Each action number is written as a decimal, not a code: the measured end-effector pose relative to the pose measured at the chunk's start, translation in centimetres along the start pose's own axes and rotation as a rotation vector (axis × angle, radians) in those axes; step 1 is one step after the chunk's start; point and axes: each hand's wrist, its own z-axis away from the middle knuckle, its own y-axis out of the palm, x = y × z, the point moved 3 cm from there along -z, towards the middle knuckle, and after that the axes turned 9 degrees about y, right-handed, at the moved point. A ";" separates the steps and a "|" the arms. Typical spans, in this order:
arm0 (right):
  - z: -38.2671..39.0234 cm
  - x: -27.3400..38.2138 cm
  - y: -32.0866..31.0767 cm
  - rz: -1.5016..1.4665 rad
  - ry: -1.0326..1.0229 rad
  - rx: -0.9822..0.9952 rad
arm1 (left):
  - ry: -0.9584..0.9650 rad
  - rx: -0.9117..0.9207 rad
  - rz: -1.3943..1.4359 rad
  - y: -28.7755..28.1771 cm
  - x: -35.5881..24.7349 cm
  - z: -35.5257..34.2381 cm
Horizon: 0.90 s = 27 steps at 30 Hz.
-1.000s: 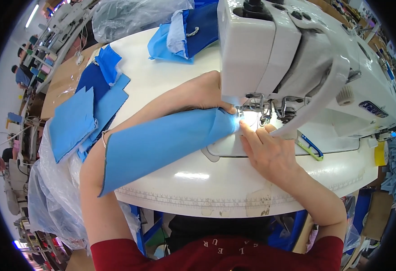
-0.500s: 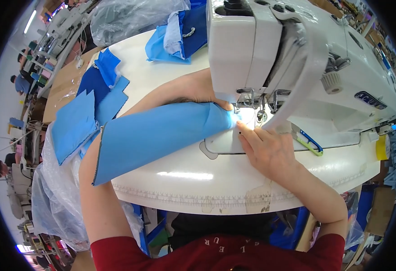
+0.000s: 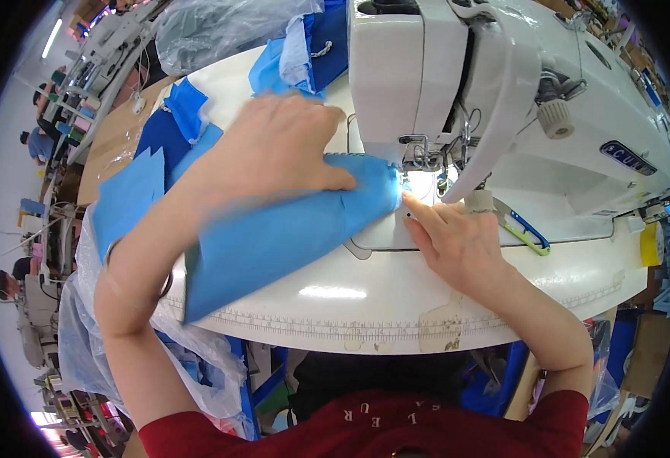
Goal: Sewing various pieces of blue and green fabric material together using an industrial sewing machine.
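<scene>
A light blue fabric piece (image 3: 281, 248) lies diagonally on the white table (image 3: 289, 308), its narrow end at the sewing machine's presser foot (image 3: 426, 160). My left hand (image 3: 281, 145) is over the fabric, thumb stretched out and fingers bent, blurred by motion; whether it grips anything is unclear. My right hand (image 3: 461, 240) rests on the machine bed beside the foot, fingers apart, index fingertip at the fabric's edge. The white machine (image 3: 392, 76) stands over the fabric's end. Green-and-blue snips (image 3: 529, 237) lie right of my right hand.
Blue cut pieces (image 3: 129, 206) lie at the left, more (image 3: 327, 46) at the back. Crumpled clear plastic (image 3: 232, 30) is behind the table, more (image 3: 75, 328) hangs at the left. A yellow roll (image 3: 650, 243) sits at the right edge. Other people (image 3: 35, 145) and machines are far left.
My left hand has lifted from behind the fabric beside the foot and moved leftward over it. The fabric's upper edge now shows near the foot. My right hand stays by the foot.
</scene>
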 end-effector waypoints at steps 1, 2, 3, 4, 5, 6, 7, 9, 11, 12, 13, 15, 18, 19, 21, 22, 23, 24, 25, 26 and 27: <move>0.0 0.2 0.0 0.004 -0.013 -0.002 | 0.020 -0.041 -0.237 -2.4 -2.2 1.2; 0.2 -0.2 0.2 0.017 0.002 0.007 | 0.017 -0.104 -0.295 -3.6 -4.2 2.0; 0.2 -0.5 0.3 0.032 0.018 0.022 | 0.009 -0.169 -0.355 -4.4 -6.1 3.0; 0.4 -0.8 0.5 0.044 0.028 0.036 | -0.016 -0.234 -0.266 -4.4 -7.8 4.3; 0.2 -0.2 0.2 0.026 0.012 0.022 | -0.066 -0.291 -0.207 -5.2 -10.2 6.5; 0.2 -0.1 0.1 0.027 0.004 0.010 | -0.166 -0.315 -0.162 -4.0 -12.8 7.3; 0.2 0.1 0.1 0.026 -0.006 0.000 | 0.073 -0.268 -0.313 -2.7 -13.3 7.0; 0.2 -0.2 0.2 0.017 -0.009 -0.014 | 0.315 -0.272 -0.412 1.1 -12.4 5.6; 0.3 -0.2 0.4 0.008 0.002 -0.026 | 0.331 -0.342 -0.321 4.5 -9.3 3.8; 0.3 0.0 0.2 0.027 -0.002 -0.033 | 0.338 -0.366 -0.290 5.5 -8.1 3.4; 0.2 -0.1 0.3 0.046 -0.003 -0.038 | 0.311 -0.408 -0.186 6.9 -7.1 3.1; 0.1 0.2 0.2 0.052 -0.012 -0.049 | 0.269 -0.509 -0.070 7.8 -5.9 2.9; 0.0 0.1 0.2 0.059 -0.024 -0.048 | 0.264 -0.512 -0.052 8.6 -5.8 3.0; 0.0 0.1 0.2 0.056 -0.029 -0.041 | 0.266 -0.517 -0.049 8.6 -5.7 2.9; 0.4 -0.2 0.2 0.072 0.008 0.028 | 0.279 -0.461 -0.077 8.8 -5.5 2.7; 0.5 -0.3 0.3 0.086 0.046 0.094 | 0.277 -0.464 -0.076 8.8 -5.5 2.6; 0.6 -0.2 0.3 0.086 0.045 0.096 | 0.297 -0.484 -0.060 8.7 -5.4 2.6; 0.6 -0.2 0.2 0.093 0.049 0.103 | 0.316 -0.503 -0.044 8.7 -5.4 2.6; 0.5 -0.2 0.2 0.099 0.053 0.110 | 0.316 -0.504 -0.044 8.7 -5.3 2.5; 0.3 -0.1 0.1 0.099 0.053 0.111 | 0.325 -0.511 -0.036 8.6 -5.2 2.5; 0.0 0.1 -0.1 0.082 0.019 0.055 | 0.335 -0.517 -0.028 8.6 -5.2 2.4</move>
